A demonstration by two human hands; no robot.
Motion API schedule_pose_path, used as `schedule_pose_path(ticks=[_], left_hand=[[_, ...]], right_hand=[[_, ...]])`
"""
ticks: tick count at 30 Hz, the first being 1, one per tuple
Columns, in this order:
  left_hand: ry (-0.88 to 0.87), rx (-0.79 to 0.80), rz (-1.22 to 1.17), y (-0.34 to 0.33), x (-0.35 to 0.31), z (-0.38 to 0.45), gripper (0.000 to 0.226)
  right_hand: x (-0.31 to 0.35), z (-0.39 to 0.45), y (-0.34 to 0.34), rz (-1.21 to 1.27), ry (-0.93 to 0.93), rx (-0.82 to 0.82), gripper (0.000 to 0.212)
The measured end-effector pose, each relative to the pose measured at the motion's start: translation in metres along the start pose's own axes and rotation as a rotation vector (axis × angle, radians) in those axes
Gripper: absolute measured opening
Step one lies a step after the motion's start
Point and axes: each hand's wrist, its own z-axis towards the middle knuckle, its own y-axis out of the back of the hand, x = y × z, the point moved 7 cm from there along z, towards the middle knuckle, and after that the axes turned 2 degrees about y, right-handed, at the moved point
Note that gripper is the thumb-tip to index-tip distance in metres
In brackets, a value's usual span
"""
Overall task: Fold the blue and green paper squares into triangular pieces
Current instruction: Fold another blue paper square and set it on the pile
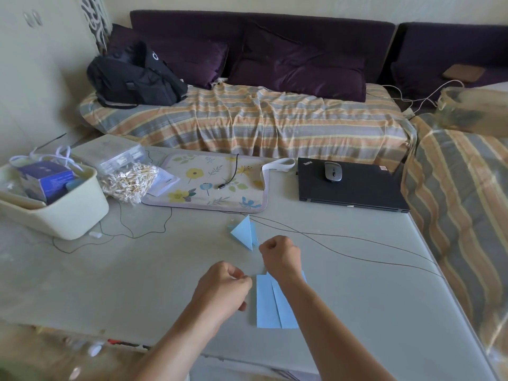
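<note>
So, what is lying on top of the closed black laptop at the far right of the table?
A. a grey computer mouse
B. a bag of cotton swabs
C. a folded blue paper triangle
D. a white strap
A: a grey computer mouse sits on the lid of the closed laptop, while the folded blue triangle lies on the bare table, nearer the hands.

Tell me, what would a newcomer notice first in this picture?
First, the two hands meeting at the near middle of the table, working a light blue paper folded lengthwise. Just beyond lies a finished blue triangle. Farther right, a closed black laptop carries a grey mouse.
</note>
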Motion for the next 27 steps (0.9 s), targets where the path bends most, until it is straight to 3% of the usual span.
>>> schedule_pose_path(ticks=[5,10,13,21,27], left_hand=[[-0.006,0.028,-0.005,-0.005,-0.003,-0.003,0.008],[-0.015,0.058,0.015,-0.018,-0.003,-0.004,0.007],[-0.052,0.072,0.03,-0.027,-0.006,-0.006,0.004],[-0.024,0.067,0.061,-0.04,-0.002,-0.004,0.008],[-0.039,0.048,0.098,-0.045,0.001,0.004,0.005]], right_hand=[[-0.022,-0.001,0.025,-0.27,0.072,0.085,0.016],[-0.041,-0.02,0.04,-0.634,0.228,0.185,0.062],[-0.05,-0.038,0.038,-0.752,0.258,0.228,0.07],[-0.055,-0.06,0.039,-0.807,0.285,0.083,0.056],[-0.057,-0.064,0.04,-0.719,0.317,0.008,0.03]])
